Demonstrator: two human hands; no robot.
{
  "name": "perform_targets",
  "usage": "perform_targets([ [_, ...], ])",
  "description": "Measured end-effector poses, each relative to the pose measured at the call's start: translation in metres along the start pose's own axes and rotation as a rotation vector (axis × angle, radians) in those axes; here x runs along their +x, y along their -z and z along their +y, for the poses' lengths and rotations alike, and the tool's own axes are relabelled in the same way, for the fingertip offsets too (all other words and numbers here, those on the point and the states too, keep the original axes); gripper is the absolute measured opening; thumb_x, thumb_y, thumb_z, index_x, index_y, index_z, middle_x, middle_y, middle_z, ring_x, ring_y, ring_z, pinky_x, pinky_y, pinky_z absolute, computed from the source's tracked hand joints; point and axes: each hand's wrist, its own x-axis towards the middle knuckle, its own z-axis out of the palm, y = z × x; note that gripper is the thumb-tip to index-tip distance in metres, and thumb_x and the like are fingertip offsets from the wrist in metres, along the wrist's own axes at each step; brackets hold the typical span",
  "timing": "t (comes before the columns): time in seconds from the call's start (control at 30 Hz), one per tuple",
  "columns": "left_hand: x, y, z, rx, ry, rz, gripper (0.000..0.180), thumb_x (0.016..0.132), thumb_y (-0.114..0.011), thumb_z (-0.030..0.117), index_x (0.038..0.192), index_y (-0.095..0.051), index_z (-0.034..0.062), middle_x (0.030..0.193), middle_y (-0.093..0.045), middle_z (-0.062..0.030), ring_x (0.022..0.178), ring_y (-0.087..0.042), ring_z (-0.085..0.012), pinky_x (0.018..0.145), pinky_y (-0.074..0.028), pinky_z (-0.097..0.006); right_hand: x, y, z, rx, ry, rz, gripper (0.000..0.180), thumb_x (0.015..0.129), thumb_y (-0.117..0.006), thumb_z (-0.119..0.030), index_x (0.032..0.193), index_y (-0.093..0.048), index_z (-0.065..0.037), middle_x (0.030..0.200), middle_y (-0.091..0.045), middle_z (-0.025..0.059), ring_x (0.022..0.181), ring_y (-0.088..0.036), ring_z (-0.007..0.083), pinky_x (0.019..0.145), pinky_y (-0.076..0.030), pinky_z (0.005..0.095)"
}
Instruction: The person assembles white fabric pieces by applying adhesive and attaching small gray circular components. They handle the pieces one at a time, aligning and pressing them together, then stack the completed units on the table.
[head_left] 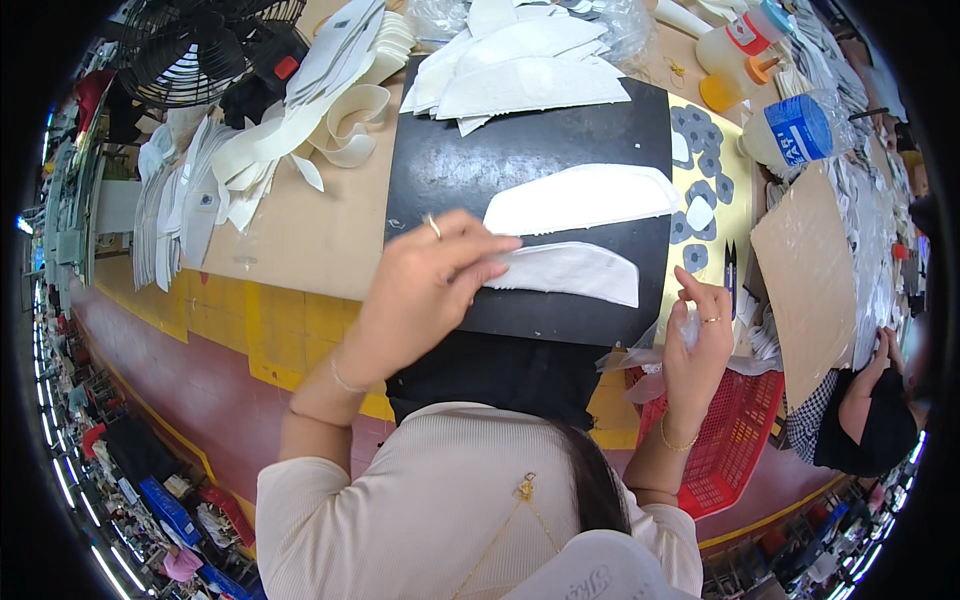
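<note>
1. Printing shows on a blue jar label and a red-and-white bottle label.
2. Left hand: fingertips nearly together at the lower white piece, on black mat; grip unclear.
3. Right hand: half-curled beside clear plastic; cannot tell whether held.

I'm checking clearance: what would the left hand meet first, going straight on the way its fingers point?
The left hand would likely meet the nearer white cut-out piece first, directly ahead; depth leaves it unclear whether they already touch.
</note>
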Motion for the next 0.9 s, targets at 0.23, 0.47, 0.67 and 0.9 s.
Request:
perform_targets([
  [0.23,0.092,0.039,-0.019,-0.353,0.146,0.225,0.036,0.088,-0.074,0.022,0.111,-0.067,-0.0041,0.103,-0.064,-0.0145,0.089,-0.066,-0.0201,0.07,-0.053,-0.028,-0.006,0.006,0.002,0.035,0.003,0.002,0.033,0.087,-0.058,0.006,0.117,-0.067,-0.005,0.097,-0.059,0.0137,0.087,-0.062,0.0259,0.078,-0.05,0.0346],
  [0.47,0.052,0.002,-0.037,0.391,0.074,0.228,0.058,0.077,-0.081,0.031,0.124,-0.062,0.0012,0.113,-0.057,-0.0175,0.105,-0.057,-0.0319,0.091,-0.046,-0.041,-0.006,-0.003,-0.004,0.157,-0.063,-0.049,0.028,0.089,-0.061,0.002,0.115,-0.067,-0.003,0.088,-0.061,0.0128,0.079,-0.062,0.0246,0.075,-0.05,0.0327],
  [0.67,0.027,-0.035,-0.043,0.408,0.049,0.132,0.049,0.075,-0.081,0.028,0.115,-0.065,0.0055,0.105,-0.058,-0.0127,0.103,-0.051,-0.0324,0.091,-0.042,-0.042,0.002,-0.018,-0.031,0.275,0.021,-0.162,0.025,0.087,-0.065,0.001,0.112,-0.068,-0.003,0.082,-0.062,0.0109,0.073,-0.061,0.0226,0.069,-0.049,0.031],
  [0.9,0.022,-0.032,-0.025,-0.521,0.387,0.142,0.03,0.084,-0.077,0.01,0.107,-0.063,-0.0018,0.085,-0.067,-0.0079,0.06,-0.06,-0.0128,0.053,-0.046,-0.024,0.016,-0.041,-0.052,0.491,0.077,-0.228,0.022,0.086,-0.068,-0.001,0.108,-0.068,-0.002,0.083,-0.063,0.0114,0.073,-0.062,0.0225,0.067,-0.049,0.0299],
])
